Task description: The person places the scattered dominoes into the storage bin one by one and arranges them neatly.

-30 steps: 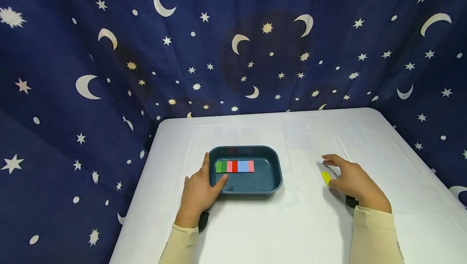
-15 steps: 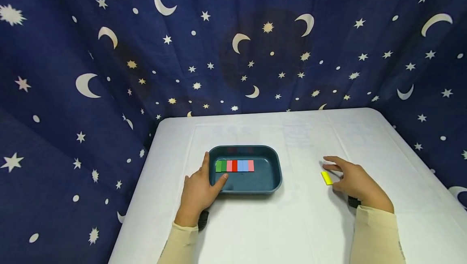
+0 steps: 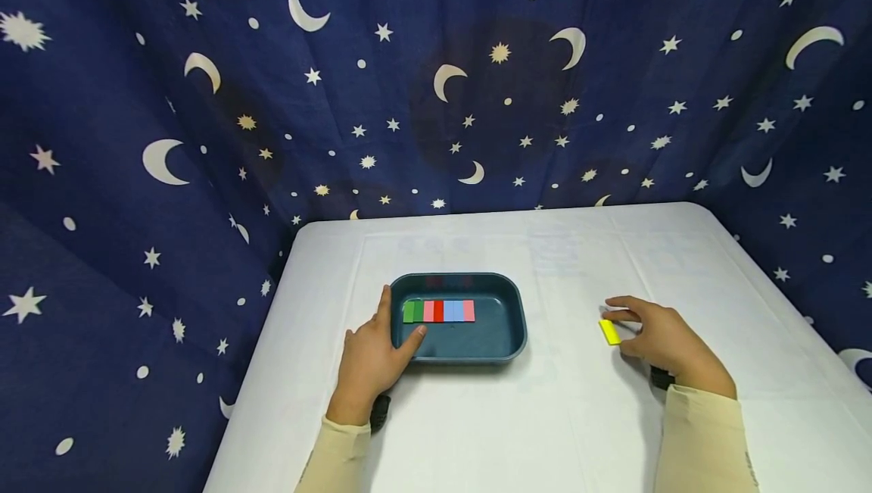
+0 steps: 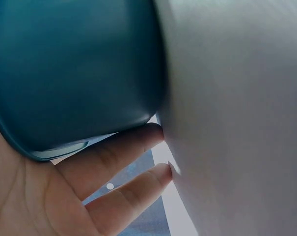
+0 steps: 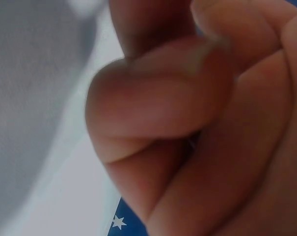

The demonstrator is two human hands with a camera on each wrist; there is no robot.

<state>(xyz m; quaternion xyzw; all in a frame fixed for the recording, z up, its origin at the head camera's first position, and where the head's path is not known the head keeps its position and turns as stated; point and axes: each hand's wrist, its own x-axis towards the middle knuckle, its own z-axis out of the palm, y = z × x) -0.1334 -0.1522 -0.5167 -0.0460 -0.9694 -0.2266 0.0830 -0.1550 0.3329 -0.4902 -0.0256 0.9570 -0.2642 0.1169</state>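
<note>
In the head view my left hand [image 3: 371, 360] grips the near left corner of a dark teal tray [image 3: 500, 341], with the thumb over the near rim and the fingers along the outside of the left wall. The left wrist view shows its fingers [image 4: 131, 199] stretched along the wall of the tray. To the right of the tray, my right hand [image 3: 668, 338] pinches a small yellow tile [image 3: 609, 332] by its ends, close over the white table. Only the curled fingers [image 5: 153, 103] show in the right wrist view; the tile is hidden there.
A row of several small tiles [image 3: 439, 311] in green, pink, red and light blue lies side by side in the left and middle of the tray. Beneath it is a white-covered table [image 3: 477, 432]. A dark blue curtain [image 3: 409, 99] with moons and stars surrounds the table's back and sides.
My right hand has shifted slightly to the right, and more of the yellow tile shows between the thumb and fingers. My left hand and the tray have stayed in place.
</note>
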